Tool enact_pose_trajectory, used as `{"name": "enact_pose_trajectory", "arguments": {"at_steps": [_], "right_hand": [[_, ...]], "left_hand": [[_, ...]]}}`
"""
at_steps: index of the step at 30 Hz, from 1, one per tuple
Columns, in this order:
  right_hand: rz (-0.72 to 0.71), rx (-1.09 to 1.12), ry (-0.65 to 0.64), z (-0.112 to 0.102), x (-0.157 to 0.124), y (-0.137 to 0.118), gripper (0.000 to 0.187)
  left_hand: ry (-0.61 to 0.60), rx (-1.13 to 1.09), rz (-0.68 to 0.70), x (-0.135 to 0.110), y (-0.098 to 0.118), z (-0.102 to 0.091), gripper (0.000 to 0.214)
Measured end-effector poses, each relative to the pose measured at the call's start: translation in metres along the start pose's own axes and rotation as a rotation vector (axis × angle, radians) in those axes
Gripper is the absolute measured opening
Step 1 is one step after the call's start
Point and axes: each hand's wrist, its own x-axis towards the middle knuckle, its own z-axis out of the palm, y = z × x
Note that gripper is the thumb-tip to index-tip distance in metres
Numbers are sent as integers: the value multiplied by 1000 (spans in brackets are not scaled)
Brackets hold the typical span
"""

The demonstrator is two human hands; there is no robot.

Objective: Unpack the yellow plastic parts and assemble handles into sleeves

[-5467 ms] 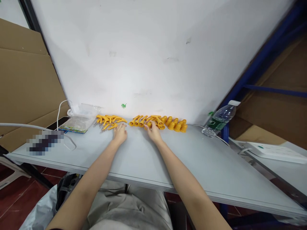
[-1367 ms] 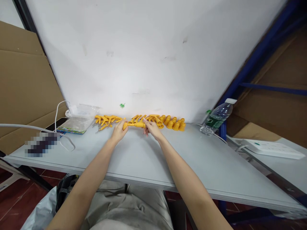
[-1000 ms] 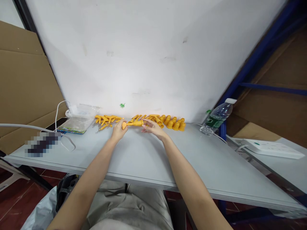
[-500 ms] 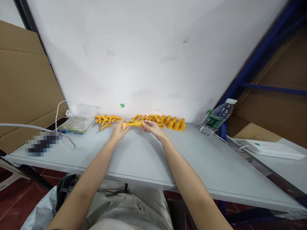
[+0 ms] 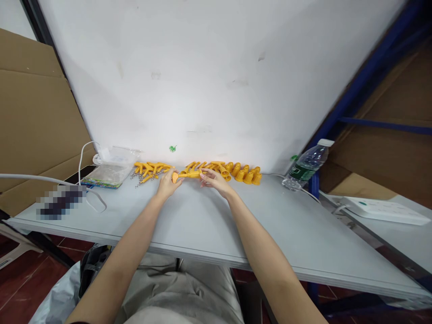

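Observation:
Between my hands, a yellow ribbed plastic piece [image 5: 191,174] lies sideways just above the table [image 5: 199,220]. My left hand [image 5: 166,184] is closed around its left end, where a paler orange part [image 5: 174,177] shows. At the right end, the fingers of my right hand [image 5: 216,181] are closed on the same piece. Behind my left hand lies a pile of yellow branched parts [image 5: 148,168] with small metal screws or springs sticking out. Yellow cups [image 5: 248,175] stand in rows to the right, and more yellow branched parts [image 5: 218,164] lie along the wall.
At the right a clear bottle with a green label [image 5: 303,167] leans over the table. Farther right is a white power strip [image 5: 384,210]. Plastic bags [image 5: 108,173] and a white cable [image 5: 97,198] lie at left, beside a blurred dark object [image 5: 60,202]. A wall rises behind.
Both hands keep hold of the yellow piece in nearly the same place. Only a very slight shift shows in the fingers.

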Motion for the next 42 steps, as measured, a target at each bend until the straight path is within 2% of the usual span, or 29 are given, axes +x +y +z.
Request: {"name": "enact_pose_trajectory", "arguments": {"at_steps": [9, 12, 15, 18, 20, 22, 24, 26, 28, 31, 34, 42], "right_hand": [[8, 34, 29, 5, 3, 4, 42], [49, 133, 30, 10, 3, 6, 33], [80, 279, 37, 15, 6, 10, 30], [34, 319, 134, 14, 12, 17, 34], [-38, 289, 266, 11, 18, 22, 38], [-151, 210, 447, 4, 22, 29, 41], [-302, 40, 617, -5, 23, 35, 43], [-437, -214, 706, -15, 23, 43, 42], [-500, -491, 720, -26, 22, 53, 37], [-462, -853, 690, -37, 24, 67, 33], [-390, -1077, 632, -40, 30, 77, 38], [-177, -1277, 527, -29, 31, 81, 58]], "left_hand": [[-9, 10, 14, 0, -4, 2, 22], [-32, 24, 26, -1, -5, 4, 25], [-56, 44, 43, -3, -7, 6, 41], [-77, 33, 96, -5, -8, 8, 57], [-86, 26, 111, -6, -9, 9, 59], [-94, 28, 103, -7, -9, 10, 56], [-114, 33, 97, -8, -8, 11, 53], [-143, 37, 107, -9, -7, 12, 49], [-167, 44, 118, -10, -7, 14, 47], [-178, 67, 118, -11, -8, 15, 45], [-184, 86, 121, -12, -9, 17, 44], [-202, 77, 99, -12, -11, 20, 43]]}}
